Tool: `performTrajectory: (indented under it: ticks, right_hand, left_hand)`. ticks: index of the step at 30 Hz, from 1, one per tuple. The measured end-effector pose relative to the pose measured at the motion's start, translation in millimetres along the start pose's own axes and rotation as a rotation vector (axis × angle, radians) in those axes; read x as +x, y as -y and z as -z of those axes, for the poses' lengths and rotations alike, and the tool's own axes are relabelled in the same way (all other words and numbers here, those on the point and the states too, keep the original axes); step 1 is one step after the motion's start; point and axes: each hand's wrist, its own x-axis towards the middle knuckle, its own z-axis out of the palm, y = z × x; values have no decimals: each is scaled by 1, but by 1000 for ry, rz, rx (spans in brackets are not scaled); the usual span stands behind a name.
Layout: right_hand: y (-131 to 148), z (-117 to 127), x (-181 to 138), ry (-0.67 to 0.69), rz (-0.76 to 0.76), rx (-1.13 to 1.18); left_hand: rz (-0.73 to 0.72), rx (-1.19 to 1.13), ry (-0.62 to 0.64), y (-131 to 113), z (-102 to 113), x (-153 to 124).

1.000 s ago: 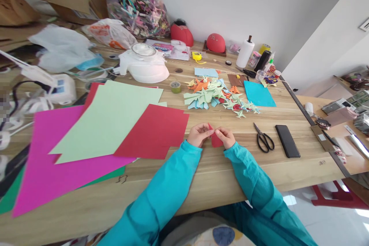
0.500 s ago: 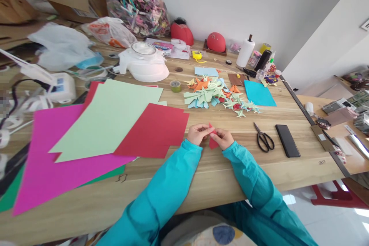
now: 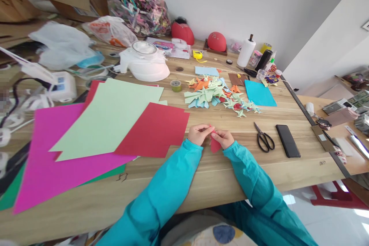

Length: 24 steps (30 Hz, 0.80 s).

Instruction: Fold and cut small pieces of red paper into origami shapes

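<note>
Between my hands is a small folded piece of red paper point(image 3: 215, 146), its wider part hanging below the fingers. My left hand point(image 3: 198, 134) pinches its upper end between thumb and fingertips. On the other side, my right hand point(image 3: 224, 138) is closed on the paper with thumb and forefinger. The fingers hide much of the folds. Left of my hands lie red paper sheets point(image 3: 155, 130), partly over pale green sheets point(image 3: 115, 119) and a magenta sheet point(image 3: 54, 153). Beyond my hands is a heap of folded paper stars point(image 3: 207, 94) in green, orange and blue.
Black-handled scissors point(image 3: 263, 138) and a phone point(image 3: 287, 140) lie to the right. Behind the stars are a turquoise sheet point(image 3: 261, 93) and a roll of tape point(image 3: 175, 85). Plastic bags point(image 3: 62, 44) and a white lamp base point(image 3: 62, 86) crowd the left side. A red stool point(image 3: 338, 196) stands right.
The red paper has turned slightly, its lower part now farther right and more spread out. Both hands stay nearly in place, still pinching it.
</note>
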Motion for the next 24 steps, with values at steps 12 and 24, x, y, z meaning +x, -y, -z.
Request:
performTrajectory:
  ticks: [12, 24]
  right_hand:
    - [8, 0, -2, 73, -157, 211]
    - [1, 10, 7, 292, -322, 411]
  left_hand:
    - [96, -144, 84, -3, 3, 0]
    - [124, -329, 118, -4, 0, -1]
